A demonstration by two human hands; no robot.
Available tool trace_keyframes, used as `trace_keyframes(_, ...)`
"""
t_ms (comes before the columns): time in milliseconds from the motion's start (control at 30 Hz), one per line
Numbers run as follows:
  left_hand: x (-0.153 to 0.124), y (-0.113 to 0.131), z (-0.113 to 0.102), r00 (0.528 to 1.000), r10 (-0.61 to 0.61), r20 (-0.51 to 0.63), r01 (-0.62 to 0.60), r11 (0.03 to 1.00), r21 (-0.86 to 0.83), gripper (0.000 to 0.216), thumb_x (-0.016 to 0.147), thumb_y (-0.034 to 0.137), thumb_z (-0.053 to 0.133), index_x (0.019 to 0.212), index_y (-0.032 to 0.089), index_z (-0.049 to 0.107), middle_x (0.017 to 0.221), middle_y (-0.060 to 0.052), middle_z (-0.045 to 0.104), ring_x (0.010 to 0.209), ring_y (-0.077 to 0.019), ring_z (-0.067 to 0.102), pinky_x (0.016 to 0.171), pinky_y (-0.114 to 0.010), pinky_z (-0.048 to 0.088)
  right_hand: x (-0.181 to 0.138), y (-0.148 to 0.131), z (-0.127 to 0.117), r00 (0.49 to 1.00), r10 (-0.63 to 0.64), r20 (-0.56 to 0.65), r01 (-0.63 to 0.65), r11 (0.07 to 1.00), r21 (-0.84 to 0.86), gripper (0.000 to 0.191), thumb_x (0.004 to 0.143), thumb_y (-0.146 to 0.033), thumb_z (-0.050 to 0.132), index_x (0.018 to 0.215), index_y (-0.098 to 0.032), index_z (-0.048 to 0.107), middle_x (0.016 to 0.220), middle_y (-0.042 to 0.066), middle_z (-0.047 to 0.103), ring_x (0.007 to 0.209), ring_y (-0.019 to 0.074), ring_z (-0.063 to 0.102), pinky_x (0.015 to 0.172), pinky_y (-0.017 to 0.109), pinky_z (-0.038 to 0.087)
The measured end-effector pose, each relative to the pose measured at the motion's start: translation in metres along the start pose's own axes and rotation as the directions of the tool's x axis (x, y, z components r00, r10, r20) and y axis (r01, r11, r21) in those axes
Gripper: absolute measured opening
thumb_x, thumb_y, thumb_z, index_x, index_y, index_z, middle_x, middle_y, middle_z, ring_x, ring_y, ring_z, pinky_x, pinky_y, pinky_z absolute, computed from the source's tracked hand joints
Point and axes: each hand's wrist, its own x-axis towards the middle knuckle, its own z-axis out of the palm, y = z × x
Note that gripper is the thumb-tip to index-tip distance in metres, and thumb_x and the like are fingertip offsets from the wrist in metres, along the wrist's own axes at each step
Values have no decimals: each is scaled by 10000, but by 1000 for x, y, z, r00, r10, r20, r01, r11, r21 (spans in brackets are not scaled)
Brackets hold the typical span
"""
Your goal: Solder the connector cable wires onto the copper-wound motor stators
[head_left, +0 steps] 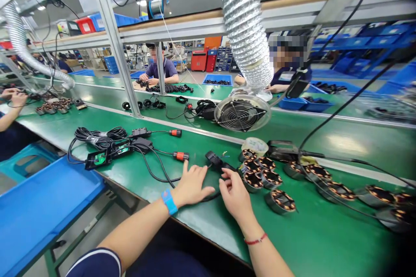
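Note:
My left hand (194, 185), with a blue wristband, lies over the green bench with its fingers spread. One fingertip is at an orange-and-black cable connector (181, 156), and a black cable (164, 168) runs under the hand. My right hand (236, 193), wearing a red string bracelet, is loosely curled, thumb and fingertips slightly apart, with nothing visible between them. Just beyond its fingers lies a black plastic part (214, 158) with thin loose wires; whether they touch it I cannot tell. To the right of this hand stand several motor stators (252, 180) with copper windings.
Left on the bench lie a coiled black cable (100, 138) and an opened box with a green circuit board (97, 158). A caged fan (241, 114) hangs from a silver duct (243, 21). A tape roll (254, 146) stands behind the stators. A blue tray (48, 207) is at lower left.

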Motion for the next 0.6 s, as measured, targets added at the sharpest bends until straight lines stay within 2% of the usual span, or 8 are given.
trace_keyframes(67,-18,9,8,1000,10,1,-10,999,50,786,855,632,468,1440,128,319,1472,-177,412,1346,-318,374,1169,-585,146,0,-1,-1,999,-40,14,41,999,-32,210,905,-243,429,1051,-178,566,857,51,613,634,144,608,604,302,548)
trace_keyframes(133,-30,15,14,1000,-23,-15,24,995,94,770,858,588,499,1440,117,320,1507,-185,352,1352,-331,356,1143,-534,241,0,-3,-2,996,-81,24,83,996,-45,212,904,-225,412,1000,-174,595,863,66,630,712,172,625,669,333,553)
trace_keyframes(233,-38,10,12,998,-40,-43,45,993,111,705,872,500,536,1431,124,330,1439,-156,442,1263,-305,431,1077,-464,340,-2,-8,0,976,-203,84,208,976,-58,298,851,-148,406,1054,-161,624,1023,104,659,980,227,620,892,402,514)
trace_keyframes(300,-41,-3,2,999,-16,-50,22,993,117,712,843,520,581,1404,138,364,1348,-136,518,1184,-296,469,1049,-465,356,-4,-13,6,920,-334,206,360,927,-102,444,786,-75,402,1167,-159,614,1248,104,612,1216,260,516,1039,448,415)
trace_keyframes(367,-47,-20,-9,999,-3,-50,9,993,119,672,821,534,611,1350,164,423,1269,-114,554,1123,-286,481,1013,-460,378,-5,-17,13,847,-403,347,479,862,-169,549,753,-41,406,1258,-168,580,1398,77,523,1340,280,401,1099,485,330)
trace_keyframes(433,-55,-42,-21,998,-28,-53,34,993,111,517,836,500,609,1237,188,512,1178,-91,573,1057,-264,490,951,-422,415,-6,-20,18,828,-374,417,497,835,-239,516,788,-56,424,1266,-177,577,1396,61,532,1346,285,392,1109,505,288)
trace_keyframes(533,-67,-78,-35,991,-113,-76,120,988,97,268,887,423,562,1001,182,586,1005,-74,575,941,-235,489,862,-380,436,-4,-24,22,865,-310,394,448,831,-330,326,896,-194,479,1191,-150,609,1237,86,635,1233,287,484,1077,486,301)
trace_keyframes(600,-70,-101,-42,983,-156,-97,164,983,86,225,912,392,525,897,173,575,933,-69,563,896,-224,481,836,-368,432,-3,-28,22,874,-311,373,449,809,-379,286,916,-305,525,1120,-134,630,1105,108,663,1100,282,540,1003,449,358)
